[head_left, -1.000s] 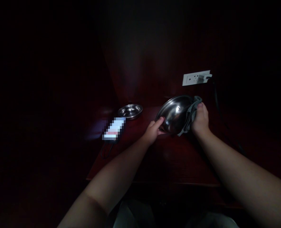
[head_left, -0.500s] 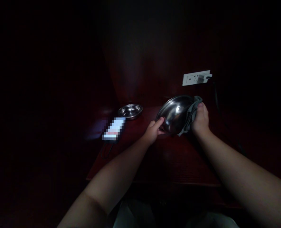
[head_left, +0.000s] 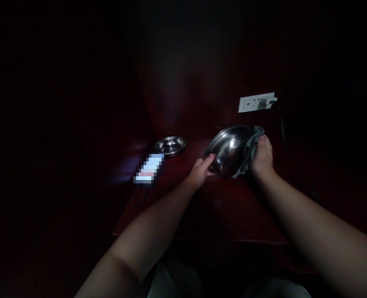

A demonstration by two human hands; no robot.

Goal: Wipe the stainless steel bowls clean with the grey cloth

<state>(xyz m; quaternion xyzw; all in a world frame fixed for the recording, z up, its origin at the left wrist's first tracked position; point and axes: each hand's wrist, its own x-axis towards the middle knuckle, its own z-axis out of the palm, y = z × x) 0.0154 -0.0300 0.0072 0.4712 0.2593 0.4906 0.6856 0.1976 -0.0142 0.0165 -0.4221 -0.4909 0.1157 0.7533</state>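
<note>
The steel bowl (head_left: pixel 228 149) is tilted over the wooden table (head_left: pixel 233 207). My left hand (head_left: pixel 198 171) pinches its near rim; my right hand (head_left: pixel 262 157) clamps a grey cloth (head_left: pixel 248 151) on the far rim. Likely light, rigid, slippery (grip the rims).

On the dark red wooden surface (head_left: pixel 233 207) sits a small steel bowl (head_left: pixel 170 145); a lit phone (head_left: pixel 148 169) lies just in front of it, and to its right a tilted larger bowl (head_left: pixel 228 149) seems to touch down by its rim.
</note>
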